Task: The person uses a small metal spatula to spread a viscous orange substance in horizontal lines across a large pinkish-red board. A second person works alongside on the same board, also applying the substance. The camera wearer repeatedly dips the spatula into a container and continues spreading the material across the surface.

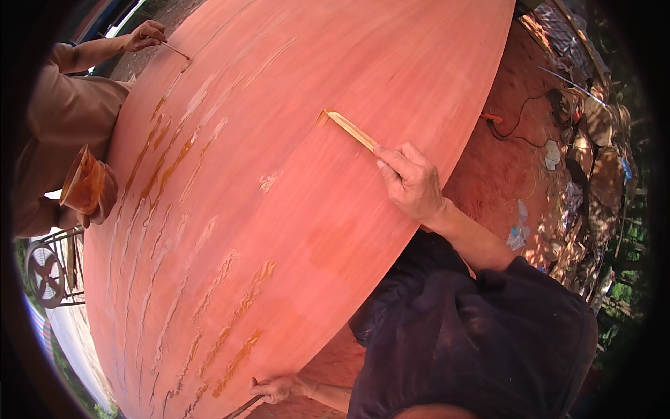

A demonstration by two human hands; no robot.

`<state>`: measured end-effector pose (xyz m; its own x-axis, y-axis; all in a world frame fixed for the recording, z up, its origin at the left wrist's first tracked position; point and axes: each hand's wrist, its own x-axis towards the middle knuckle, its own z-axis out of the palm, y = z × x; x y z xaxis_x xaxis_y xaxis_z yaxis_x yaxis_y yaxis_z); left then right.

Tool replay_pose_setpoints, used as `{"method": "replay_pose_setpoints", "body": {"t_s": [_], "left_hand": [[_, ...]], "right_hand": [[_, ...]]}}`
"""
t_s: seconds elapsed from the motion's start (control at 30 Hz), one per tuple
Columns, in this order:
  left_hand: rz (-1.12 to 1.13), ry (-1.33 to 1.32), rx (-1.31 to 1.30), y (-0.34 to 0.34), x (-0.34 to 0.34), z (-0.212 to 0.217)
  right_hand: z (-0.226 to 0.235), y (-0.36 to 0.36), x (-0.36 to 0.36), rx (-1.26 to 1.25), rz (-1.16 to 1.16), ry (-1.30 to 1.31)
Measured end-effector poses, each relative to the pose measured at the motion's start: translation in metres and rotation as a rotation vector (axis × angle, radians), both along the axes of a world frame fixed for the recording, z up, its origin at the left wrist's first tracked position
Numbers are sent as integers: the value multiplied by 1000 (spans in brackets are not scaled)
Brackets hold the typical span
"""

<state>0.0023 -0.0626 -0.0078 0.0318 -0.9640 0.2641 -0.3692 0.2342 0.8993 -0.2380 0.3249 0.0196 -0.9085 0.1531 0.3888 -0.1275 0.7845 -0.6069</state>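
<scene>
Dark-sleeved right hand [412, 183] clamped on flat pale wooden brush [349, 128], bristles pressed to large reddish-orange sheet [293, 209] near its middle. Left hand [278, 388] at sheet's lower edge, fingers curled round thin stick [241, 408]. Co-worker's hand [143, 35] opposite.

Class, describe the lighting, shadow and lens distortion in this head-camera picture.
Head view: sunlight strikes the large reddish wooden panel evenly; wet streaks glint; the person's dark shirt lies in shadow; the right hand is sharp; the panel's edges bow, and the rim is black.
</scene>
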Motion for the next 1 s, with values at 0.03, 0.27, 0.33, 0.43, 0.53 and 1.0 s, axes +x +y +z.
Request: {"method": "replay_pose_setpoints", "body": {"t_s": [0.03,0.27,0.33,0.43,0.53,1.0], "left_hand": [[10,-9,5,1,-1,0],[10,4,-14,3,-5,2],[21,0,-18,1,-5,2],[4,11,-46,0,-4,0],[11,17,-32,2,-3,0],[17,-57,-59,2,-3,2]], "right_hand": [[0,-1,1,23,51,6],[6,6,1,-226,150,-114],[6,17,-10,-354,99,-157],[4,33,-23,-430,50,-269],[2,42,-36,-427,79,-261],[7,22,-12,94,207,-98]]}}
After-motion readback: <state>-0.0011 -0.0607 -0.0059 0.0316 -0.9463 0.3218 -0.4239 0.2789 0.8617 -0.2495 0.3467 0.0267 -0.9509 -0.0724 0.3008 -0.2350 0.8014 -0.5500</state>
